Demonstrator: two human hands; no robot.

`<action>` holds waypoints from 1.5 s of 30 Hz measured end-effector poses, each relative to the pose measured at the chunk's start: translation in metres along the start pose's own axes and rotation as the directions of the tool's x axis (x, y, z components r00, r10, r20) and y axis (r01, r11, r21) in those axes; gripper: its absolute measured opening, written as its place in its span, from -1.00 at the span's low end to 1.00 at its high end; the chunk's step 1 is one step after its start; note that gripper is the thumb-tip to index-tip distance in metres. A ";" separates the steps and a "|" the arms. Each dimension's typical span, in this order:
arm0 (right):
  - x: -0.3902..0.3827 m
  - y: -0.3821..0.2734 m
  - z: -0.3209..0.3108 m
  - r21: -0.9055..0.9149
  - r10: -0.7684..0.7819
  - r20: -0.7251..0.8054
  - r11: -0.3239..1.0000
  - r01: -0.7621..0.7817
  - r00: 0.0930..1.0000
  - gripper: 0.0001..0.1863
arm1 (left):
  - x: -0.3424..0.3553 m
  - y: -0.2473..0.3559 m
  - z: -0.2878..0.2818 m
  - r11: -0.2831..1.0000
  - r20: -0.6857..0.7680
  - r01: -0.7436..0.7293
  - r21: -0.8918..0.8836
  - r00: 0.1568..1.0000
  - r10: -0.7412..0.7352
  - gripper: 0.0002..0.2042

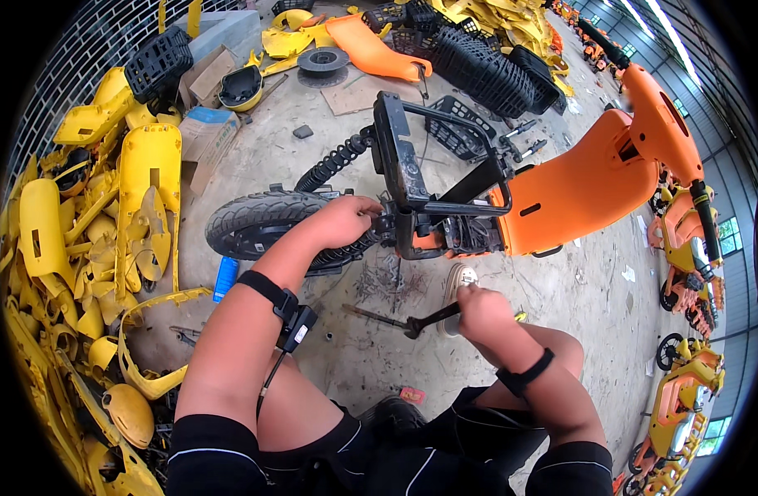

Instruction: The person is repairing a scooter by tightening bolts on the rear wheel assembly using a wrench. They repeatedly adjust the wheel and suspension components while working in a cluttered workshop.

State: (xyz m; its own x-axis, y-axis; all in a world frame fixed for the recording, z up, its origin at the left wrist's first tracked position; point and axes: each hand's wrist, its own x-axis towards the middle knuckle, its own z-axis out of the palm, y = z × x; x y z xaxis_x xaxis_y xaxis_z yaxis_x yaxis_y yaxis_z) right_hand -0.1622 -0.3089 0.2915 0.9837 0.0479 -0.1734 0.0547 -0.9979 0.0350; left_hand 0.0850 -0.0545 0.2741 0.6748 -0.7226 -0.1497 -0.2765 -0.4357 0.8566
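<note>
My left hand reaches to the black frame of a partly stripped scooter, by the upper end of the near shock absorber. Its fingers are curled closed, and what they pinch there is hidden. Beyond it, the far shock absorber slants down to the black-tyred wheel. Around the handle of a black-handled tool my right hand is closed in a fist. The tool's slim metal shaft points left, above the floor and apart from the scooter.
The scooter's orange front panel and handlebar extend to the right. Yellow body panels are heaped on the left. Black crates lie behind. A blue object rests by the wheel, and a red packet lies near my feet.
</note>
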 end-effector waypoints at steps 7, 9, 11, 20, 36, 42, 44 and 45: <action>-0.046 -0.004 -0.054 0.795 0.212 0.114 0.566 -0.217 0.971 -0.81 | -0.005 -0.006 -0.001 0.999 -0.003 0.010 -0.034 1.000 -0.010 -0.59; -0.043 -0.010 -0.007 0.937 0.018 -0.056 0.347 0.047 0.998 -0.78 | 0.000 0.002 0.004 1.000 0.007 -0.011 -0.024 1.000 0.011 -0.58; -0.029 -0.052 -0.012 0.983 0.137 0.087 0.150 -0.107 0.987 -0.68 | -0.002 0.001 0.003 0.999 0.001 0.015 -0.029 1.000 -0.015 -0.57; -0.014 -0.091 -0.013 0.896 -0.010 0.433 -0.101 -0.432 0.901 -0.52 | -0.013 0.000 -0.006 0.996 -0.003 0.052 0.069 0.999 -0.051 -0.57; 0.063 -0.142 -0.027 0.856 -0.172 0.269 0.494 -0.154 0.948 -0.41 | -0.092 0.041 -0.015 0.939 -0.057 0.341 0.035 0.939 -0.339 -0.64; 0.048 -0.083 -0.108 0.679 0.003 -0.067 0.733 0.043 0.998 -0.78 | -0.063 0.028 -0.034 0.858 -0.192 0.210 0.469 0.972 -0.133 -0.72; 0.058 -0.062 -0.114 0.561 0.066 -0.560 0.763 0.320 0.826 -0.91 | -0.054 0.034 -0.034 0.828 -0.180 0.222 0.514 0.972 -0.148 -0.75; 0.063 -0.051 -0.116 0.602 0.186 -0.577 0.755 0.260 0.795 -0.93 | -0.048 0.036 -0.033 0.815 -0.170 0.222 0.535 0.973 -0.153 -0.76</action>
State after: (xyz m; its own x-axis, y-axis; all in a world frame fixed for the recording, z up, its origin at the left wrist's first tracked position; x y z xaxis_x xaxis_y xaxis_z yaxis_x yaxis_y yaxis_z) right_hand -0.0834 -0.2498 0.3927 0.8915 -0.1224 0.4363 0.1941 -0.7669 -0.6117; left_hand 0.0658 -0.0177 0.3283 0.8156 -0.5455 -0.1927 -0.4419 -0.8024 0.4012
